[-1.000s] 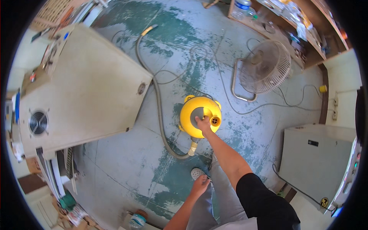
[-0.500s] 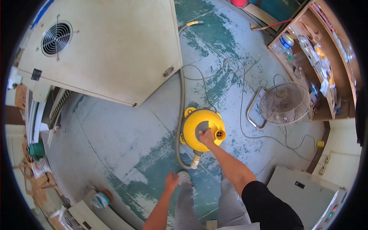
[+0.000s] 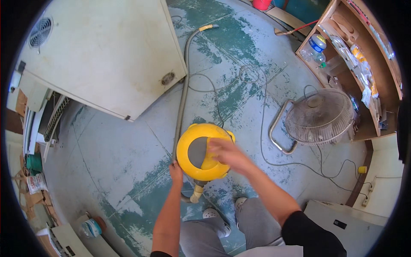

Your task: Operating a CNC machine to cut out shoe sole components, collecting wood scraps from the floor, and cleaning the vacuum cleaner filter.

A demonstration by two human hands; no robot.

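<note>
A round yellow vacuum cleaner (image 3: 183,147) with a grey disc on top is on the floor in front of me. My left hand (image 3: 176,172) is at its left side, fingers closed at the rim beside the grey hose; what lies behind the body is hidden. Over the right part of the top my right hand (image 3: 226,153) is blurred by motion, its fingers apart and nothing seen in them. The grey hose (image 3: 183,88) runs along the left side toward the back. A taped tan elbow (image 3: 196,195) sticks out of the near side.
A large cream cabinet (image 3: 107,55) fills the back left. To the right stand a floor fan (image 3: 319,115) and a wooden shelf (image 3: 329,81) with bottles. A thin cord (image 3: 262,141) loops across the worn floor. A grey metal box (image 3: 327,222) is at the lower right.
My left hand has moved up to the vacuum cleaner's left side. My right hand has come off the top's middle, fingers spreading. The vacuum cleaner appears turned or tilted; its round port no longer shows.
</note>
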